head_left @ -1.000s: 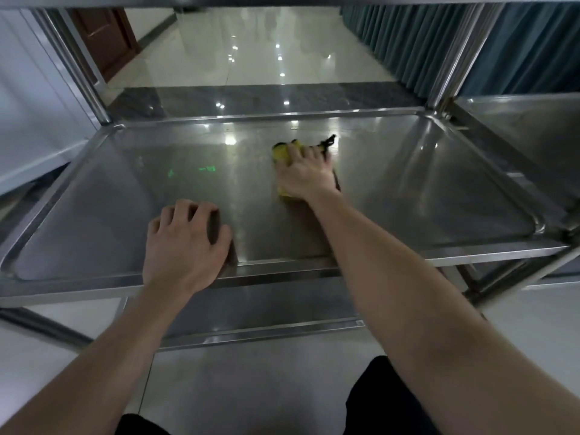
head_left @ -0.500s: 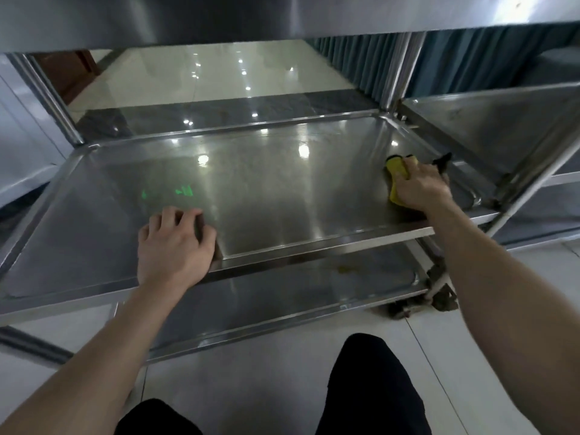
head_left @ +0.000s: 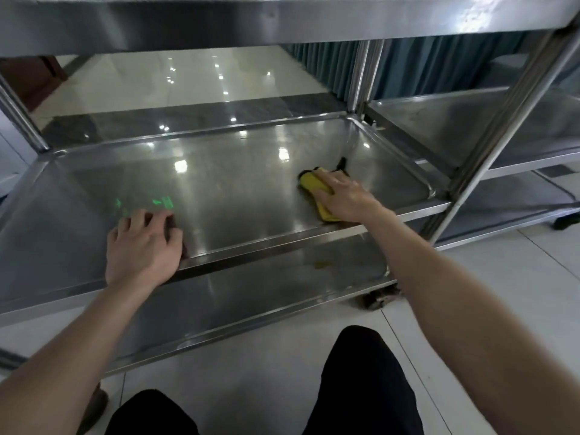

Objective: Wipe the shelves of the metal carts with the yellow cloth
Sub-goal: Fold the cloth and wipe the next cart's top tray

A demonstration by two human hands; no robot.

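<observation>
Shiny floor (head_left: 188, 80) shows past the cart (head_left: 282, 23). On the middle shelf (head_left: 235, 183), the right hand (head_left: 345, 199) presses the cloth (head_left: 312, 183) flat near the front right edge, with its fingers straight. The left hand (head_left: 141, 249) rests on the front rim, fingers bent, holding nothing. Wiping is going on. Next, the cloth likely needs to slide left.

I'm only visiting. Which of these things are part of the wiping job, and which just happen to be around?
Part of the job:
yellow cloth, pressed flat under the right hand
middle shelf, where the cloth lies
left hand, resting on that shelf's front rim
lower shelf
neighbouring cart

Just around:
blue curtain
tiled floor
green light marks
</observation>
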